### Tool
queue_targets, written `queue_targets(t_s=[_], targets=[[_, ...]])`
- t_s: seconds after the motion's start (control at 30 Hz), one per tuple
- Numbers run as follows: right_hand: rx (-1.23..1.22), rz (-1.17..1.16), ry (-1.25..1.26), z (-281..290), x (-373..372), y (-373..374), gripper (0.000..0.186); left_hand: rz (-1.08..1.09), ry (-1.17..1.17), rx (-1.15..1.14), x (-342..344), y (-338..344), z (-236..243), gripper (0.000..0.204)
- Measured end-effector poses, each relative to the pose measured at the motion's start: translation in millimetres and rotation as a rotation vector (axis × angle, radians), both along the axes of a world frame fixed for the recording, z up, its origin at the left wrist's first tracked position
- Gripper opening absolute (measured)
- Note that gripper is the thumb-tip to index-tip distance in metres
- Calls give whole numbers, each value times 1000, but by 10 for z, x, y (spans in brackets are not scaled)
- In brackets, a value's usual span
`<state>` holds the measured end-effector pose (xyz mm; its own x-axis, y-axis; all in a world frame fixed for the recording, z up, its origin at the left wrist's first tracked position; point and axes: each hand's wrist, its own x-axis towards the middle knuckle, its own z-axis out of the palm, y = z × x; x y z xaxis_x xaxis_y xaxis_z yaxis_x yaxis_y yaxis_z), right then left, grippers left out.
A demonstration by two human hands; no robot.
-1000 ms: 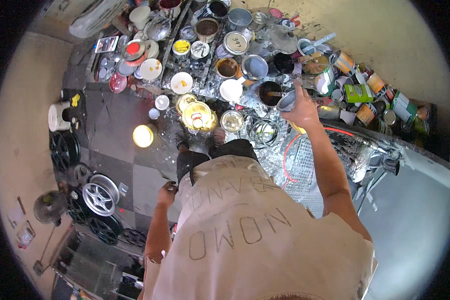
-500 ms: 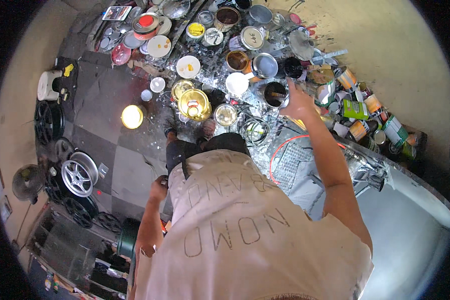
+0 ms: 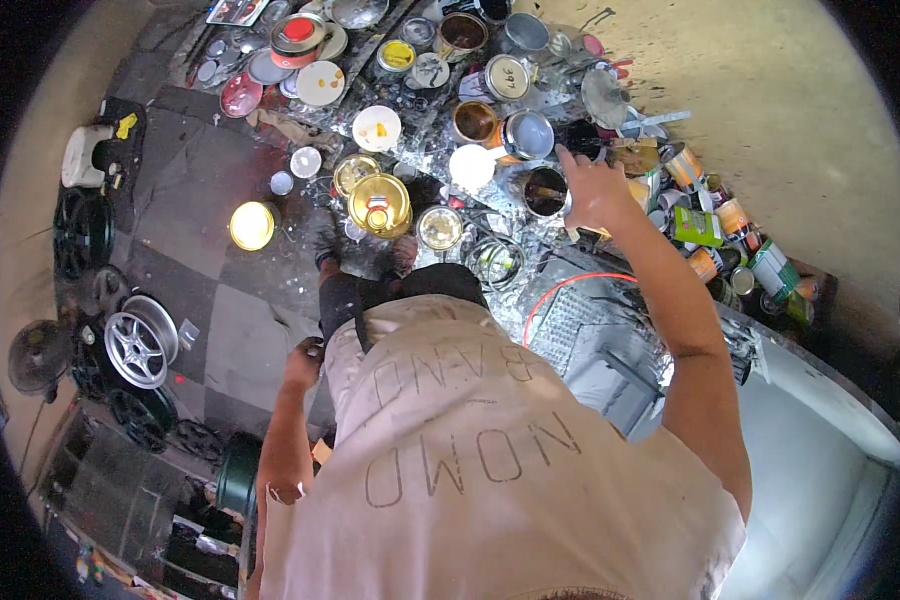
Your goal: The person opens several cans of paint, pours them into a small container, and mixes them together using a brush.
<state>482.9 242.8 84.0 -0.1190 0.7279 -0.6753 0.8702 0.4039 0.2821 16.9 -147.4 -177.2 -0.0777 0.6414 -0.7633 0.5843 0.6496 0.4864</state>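
Note:
My right hand (image 3: 595,190) reaches in among the paint containers, fingers curved over something mostly hidden beneath it, right beside an open can of dark paint (image 3: 543,190) with a stick in it. Above and left of that hand are a can with grey-blue contents (image 3: 528,133), a brown-stained can (image 3: 475,121) and a white round lid or container (image 3: 471,166). My left hand (image 3: 304,362) hangs beside my clothing (image 3: 342,355) with curled fingers; whether it holds anything is unclear.
Gold tins (image 3: 378,205) stand near my feet. Wheel rims (image 3: 140,342), a white stool (image 3: 87,155) and a fan (image 3: 38,355) line the left wall. Piled cans (image 3: 697,228) edge the right wall, beside a red hose (image 3: 580,278) and a grey panel (image 3: 800,470).
My right hand has moved up and left toward the dark-paint can; the grey cup it gripped is now mostly hidden. The view has shifted, and my left hand sits further left.

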Motion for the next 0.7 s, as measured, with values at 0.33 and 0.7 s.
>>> queue_targets(t_s=[0.33,0.7], targets=[[25,203,-102,532,-305,85,112,21,24,-43,41,140,124,35],[414,-520,371,-344,400,-484,117,35,6,4,-173,164,67,34]])
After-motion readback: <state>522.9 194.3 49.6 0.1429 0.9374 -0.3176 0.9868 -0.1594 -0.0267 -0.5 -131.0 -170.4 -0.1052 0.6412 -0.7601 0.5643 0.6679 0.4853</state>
